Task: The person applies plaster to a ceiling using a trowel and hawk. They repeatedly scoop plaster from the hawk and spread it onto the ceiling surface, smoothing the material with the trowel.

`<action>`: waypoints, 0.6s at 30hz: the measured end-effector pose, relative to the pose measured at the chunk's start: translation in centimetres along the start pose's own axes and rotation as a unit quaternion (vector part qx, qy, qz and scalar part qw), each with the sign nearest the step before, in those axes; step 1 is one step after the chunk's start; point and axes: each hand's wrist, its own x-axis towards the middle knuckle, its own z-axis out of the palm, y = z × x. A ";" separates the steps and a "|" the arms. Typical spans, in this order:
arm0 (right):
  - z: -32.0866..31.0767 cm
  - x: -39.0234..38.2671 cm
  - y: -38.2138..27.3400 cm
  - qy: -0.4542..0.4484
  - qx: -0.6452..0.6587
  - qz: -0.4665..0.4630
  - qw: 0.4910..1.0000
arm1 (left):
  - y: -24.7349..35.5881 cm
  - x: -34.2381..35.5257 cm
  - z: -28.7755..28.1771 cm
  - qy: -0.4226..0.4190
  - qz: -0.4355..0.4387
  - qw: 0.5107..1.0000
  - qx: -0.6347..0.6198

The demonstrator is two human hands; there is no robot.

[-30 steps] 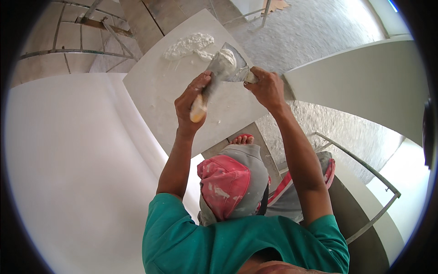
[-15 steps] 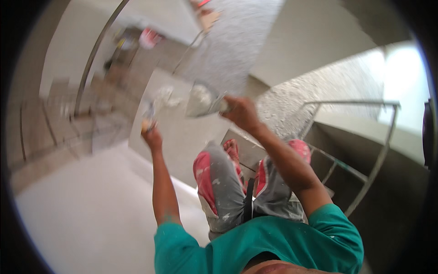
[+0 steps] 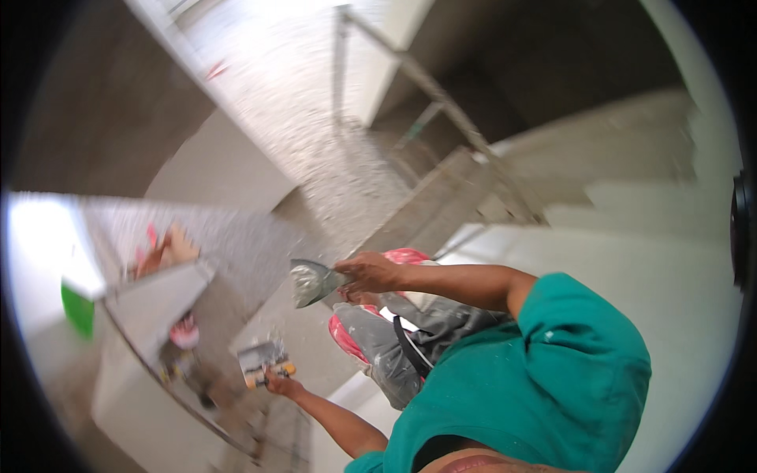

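My right hand (image 3: pixel 369 273) is closed round the handle of a putty knife. White paste lies heaped on the wide grey blade of this putty knife (image 3: pixel 311 284), held out in front of my knees. Lower and further left, my left hand (image 3: pixel 281 384) grips a plastering trowel (image 3: pixel 256 359) by its orange and dark handle. The flat metal plate of the trowel shows some pale smears. The two tools are apart. My fingers are partly hidden behind the handles.
Metal railings (image 3: pixel 441 87) run along the upper middle, beside a rough grey floor (image 3: pixel 315 134). Another thin rail (image 3: pixel 169 390) bends through the lower left. A green object (image 3: pixel 77 309) and a pink-red item (image 3: pixel 184 333) are at left. A pale wall (image 3: pixel 599 292) stands at right.
My view has swung round to the right, so the railings now sit at upper middle. Both hands keep their tools; the trowel's plate now faces me more fully.
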 end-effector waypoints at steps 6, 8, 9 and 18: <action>-4.9 -11.0 -2.9 0.207 0.013 0.072 0.976 | 4.6 0.2 1.0 -0.070 -0.083 0.992 0.062; -6.5 -14.2 -2.7 0.275 -0.003 0.085 0.958 | 5.9 -0.6 2.2 -0.114 -0.080 0.990 0.036; -7.5 -15.8 -2.7 0.281 0.007 0.106 0.954 | 6.9 -0.6 3.3 -0.135 -0.075 0.987 0.033; -9.8 -30.2 -5.9 0.438 0.047 0.256 0.861 | 17.1 -7.4 15.7 -0.494 0.048 0.867 0.045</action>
